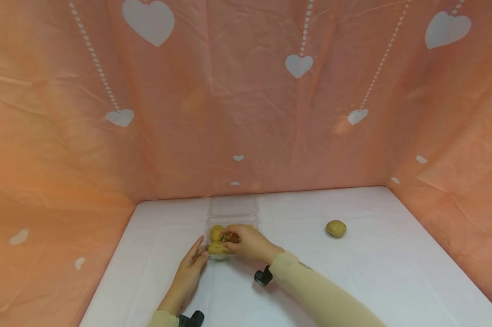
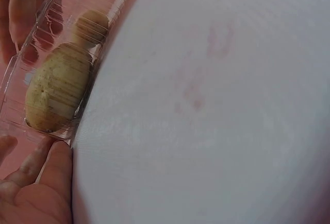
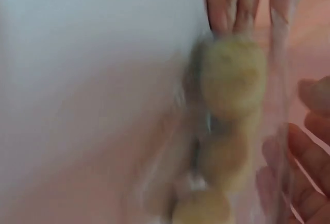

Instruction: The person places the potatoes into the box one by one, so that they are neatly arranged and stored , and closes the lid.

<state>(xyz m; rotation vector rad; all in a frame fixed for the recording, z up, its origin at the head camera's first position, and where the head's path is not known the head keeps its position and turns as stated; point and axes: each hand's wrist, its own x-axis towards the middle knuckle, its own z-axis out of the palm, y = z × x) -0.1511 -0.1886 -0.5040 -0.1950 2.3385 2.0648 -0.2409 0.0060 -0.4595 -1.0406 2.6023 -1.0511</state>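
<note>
A clear plastic clamshell box (image 1: 208, 223) lies with its lid (image 1: 232, 206) folded back, and several potatoes (image 1: 218, 248) sit inside it. My left hand (image 1: 190, 265) touches the box's near left side with fingers extended. In the left wrist view, its fingertips are right at the box's end beside a large potato (image 2: 58, 87). My right hand (image 1: 251, 244) is over the box's right part, thumb and fingers spread around a shaded brown potato. Through the clear wall in the right wrist view, the right fingers (image 3: 304, 167) appear apart from the potatoes (image 3: 232, 77).
One more potato (image 1: 336, 228) lies on the white tabletop (image 1: 311, 272), well to the right of the box. Behind and at both sides hangs a pink-orange cloth (image 1: 262, 113) with white hearts. The folded-back lid reaches near the table's back edge.
</note>
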